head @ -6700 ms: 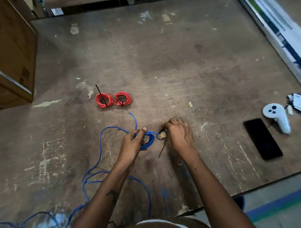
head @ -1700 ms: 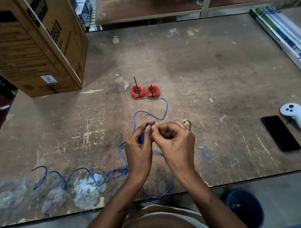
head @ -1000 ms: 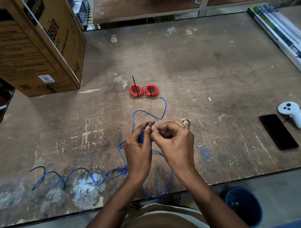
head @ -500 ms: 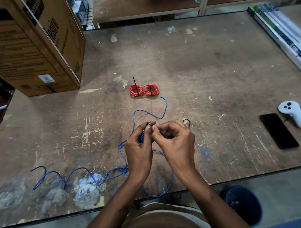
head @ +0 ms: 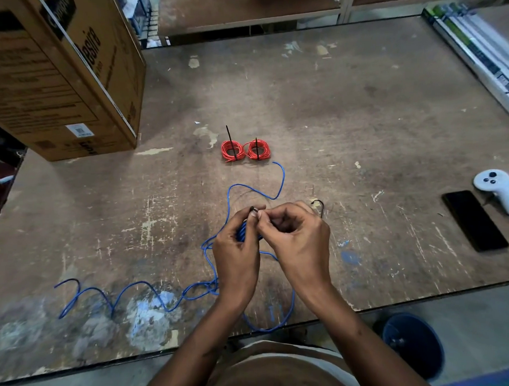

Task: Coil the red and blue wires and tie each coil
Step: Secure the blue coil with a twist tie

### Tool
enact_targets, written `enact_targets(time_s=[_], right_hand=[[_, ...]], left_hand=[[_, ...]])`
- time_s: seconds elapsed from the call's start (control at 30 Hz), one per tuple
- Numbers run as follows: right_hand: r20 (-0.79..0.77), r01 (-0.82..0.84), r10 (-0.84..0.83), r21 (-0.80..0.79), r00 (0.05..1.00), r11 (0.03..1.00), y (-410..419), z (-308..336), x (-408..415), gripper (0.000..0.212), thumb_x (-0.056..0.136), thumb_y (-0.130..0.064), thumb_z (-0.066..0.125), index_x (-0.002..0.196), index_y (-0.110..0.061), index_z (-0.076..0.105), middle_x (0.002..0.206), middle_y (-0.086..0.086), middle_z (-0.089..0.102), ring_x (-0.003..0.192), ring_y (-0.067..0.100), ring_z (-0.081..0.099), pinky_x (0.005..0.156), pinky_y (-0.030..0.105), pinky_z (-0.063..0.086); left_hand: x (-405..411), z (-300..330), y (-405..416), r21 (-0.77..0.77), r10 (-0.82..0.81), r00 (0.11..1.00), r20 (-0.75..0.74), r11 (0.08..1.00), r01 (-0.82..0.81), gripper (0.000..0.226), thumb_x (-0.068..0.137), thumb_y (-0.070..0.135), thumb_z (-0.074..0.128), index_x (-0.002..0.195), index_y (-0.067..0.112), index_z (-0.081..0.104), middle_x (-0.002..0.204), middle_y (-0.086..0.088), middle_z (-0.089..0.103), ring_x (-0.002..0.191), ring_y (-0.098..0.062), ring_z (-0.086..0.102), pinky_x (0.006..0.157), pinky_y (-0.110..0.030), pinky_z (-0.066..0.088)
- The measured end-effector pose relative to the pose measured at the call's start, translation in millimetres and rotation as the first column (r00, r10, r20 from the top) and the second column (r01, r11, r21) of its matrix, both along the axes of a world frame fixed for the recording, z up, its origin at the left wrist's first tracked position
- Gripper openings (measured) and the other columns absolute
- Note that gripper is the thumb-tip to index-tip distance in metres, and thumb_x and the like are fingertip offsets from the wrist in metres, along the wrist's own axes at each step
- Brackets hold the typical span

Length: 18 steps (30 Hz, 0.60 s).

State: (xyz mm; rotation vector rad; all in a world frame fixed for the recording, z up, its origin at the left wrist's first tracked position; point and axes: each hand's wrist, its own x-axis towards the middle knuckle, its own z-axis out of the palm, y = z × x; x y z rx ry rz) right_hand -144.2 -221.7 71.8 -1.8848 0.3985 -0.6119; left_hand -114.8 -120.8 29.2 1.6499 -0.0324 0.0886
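Observation:
Two red wire coils (head: 245,150) lie side by side mid-table, each with a black tie through it. My left hand (head: 236,253) grips a small blue wire coil (head: 242,230), mostly hidden between my hands. My right hand (head: 296,240) pinches the tip of a black tie (head: 253,210) at the top of that coil, against my left thumb. Loose blue wire (head: 146,290) trails left across the table, loops over the near edge and curls away toward the red coils.
A large cardboard box (head: 58,70) stands at the far left. A black phone (head: 475,220) and a white controller (head: 497,189) lie at the right. Long boxes (head: 483,47) run along the right edge. Another black tie (head: 319,206) lies behind my right hand. A blue bin (head: 412,342) sits on the floor.
My hands stay together on the blue coil, with the right fingers working the tie tip slightly. The wires on the table have not moved.

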Motion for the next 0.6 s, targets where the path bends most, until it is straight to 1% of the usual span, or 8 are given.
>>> enact_targets(time_s=[0.1, 0.17, 0.27, 0.3, 0.4, 0.47, 0.53, 0.6], right_hand=[[0.003, -0.003, 0.003, 0.007, 1.0, 1.0, 0, 2, 0, 0.009, 0.084, -0.017, 0.089, 0.081, -0.02, 0.081, 0.077, -0.017, 0.067, 0.07, 0.007, 0.07, 0.066, 0.018, 0.053], [0.0, -0.01, 0.01, 0.002, 1.0, 1.0, 0, 2, 0, 0.008, 0.085, -0.018, 0.089, 0.082, -0.02, 0.082, 0.077, -0.016, 0.067, 0.071, 0.007, 0.07, 0.066, 0.018, 0.053], [-0.008, -0.022, 0.022, 0.01, 1.0, 1.0, -1, 1, 1, 0.004, 0.088, -0.022, 0.087, 0.087, -0.023, 0.084, 0.081, -0.01, 0.07, 0.073, 0.009, 0.072, 0.069, 0.032, 0.06], [-0.01, -0.027, 0.027, 0.012, 1.0, 1.0, -2, 1, 1, 0.002, 0.089, -0.022, 0.086, 0.089, -0.023, 0.084, 0.082, -0.009, 0.071, 0.074, 0.009, 0.073, 0.07, 0.035, 0.061], [-0.012, -0.047, 0.047, -0.011, 0.999, 0.999, -3, 2, 2, 0.001, 0.091, -0.024, 0.084, 0.092, -0.023, 0.085, 0.086, -0.009, 0.073, 0.079, 0.008, 0.073, 0.074, 0.035, 0.06], [-0.036, -0.064, 0.062, -0.035, 0.997, 0.997, -6, 1, 3, 0.002, 0.091, -0.025, 0.084, 0.093, -0.024, 0.085, 0.086, -0.01, 0.073, 0.079, 0.006, 0.073, 0.075, 0.037, 0.061], [-0.069, -0.084, 0.079, -0.063, 0.994, 0.995, -8, 1, 5, 0.004, 0.09, -0.027, 0.083, 0.093, -0.024, 0.085, 0.087, -0.011, 0.073, 0.077, 0.005, 0.074, 0.075, 0.038, 0.062], [-0.079, -0.091, 0.084, -0.083, 0.993, 0.992, -10, 1, 7, 0.006, 0.09, -0.029, 0.083, 0.093, -0.024, 0.085, 0.087, -0.012, 0.072, 0.076, 0.005, 0.074, 0.075, 0.04, 0.063]], left_hand=[[0, 0, 0, 0.016, -0.02, 1.0, 0.018, 1.0, 0.019, 0.019, 0.108, 0.013, 0.061, 0.113, 0.018, 0.079, 0.105, 0.005, 0.081, 0.099, -0.019, 0.077, 0.089, -0.053, 0.061], [-1, 2, 0, 0.04, -0.018, 0.999, 0.031, 0.999, 0.017, 0.019, 0.107, 0.013, 0.062, 0.111, 0.021, 0.079, 0.102, 0.009, 0.08, 0.096, -0.014, 0.076, 0.087, -0.047, 0.061], [-1, 4, 0, 0.064, -0.006, 0.999, 0.047, 0.998, 0.003, 0.021, 0.106, 0.016, 0.063, 0.108, 0.031, 0.078, 0.097, 0.013, 0.08, 0.09, -0.01, 0.074, 0.083, -0.042, 0.061], [-1, 5, 0, 0.072, -0.004, 0.999, 0.051, 0.997, 0.0, 0.023, 0.106, 0.016, 0.064, 0.107, 0.035, 0.077, 0.096, 0.015, 0.079, 0.088, -0.008, 0.073, 0.082, -0.039, 0.06], [-1, 8, -2, 0.103, 0.001, 0.998, 0.067, 0.995, -0.008, 0.033, 0.106, 0.014, 0.064, 0.104, 0.046, 0.072, 0.092, 0.025, 0.076, 0.084, 0.003, 0.07, 0.077, -0.026, 0.056], [-1, 7, -2, 0.115, 0.001, 0.998, 0.07, 0.993, -0.009, 0.028, 0.105, 0.016, 0.064, 0.105, 0.042, 0.074, 0.093, 0.025, 0.077, 0.085, 0.003, 0.07, 0.077, -0.025, 0.056], [0, 4, -1, 0.114, 0.0, 0.998, 0.065, 0.993, -0.008, 0.02, 0.103, 0.022, 0.062, 0.108, 0.034, 0.077, 0.096, 0.022, 0.078, 0.088, -0.002, 0.073, 0.079, -0.031, 0.058], [-1, 3, 0, 0.136, -0.008, 0.997, 0.078, 0.991, -0.003, 0.02, 0.102, 0.023, 0.06, 0.108, 0.032, 0.077, 0.095, 0.023, 0.077, 0.087, -0.002, 0.072, 0.078, -0.028, 0.057]])
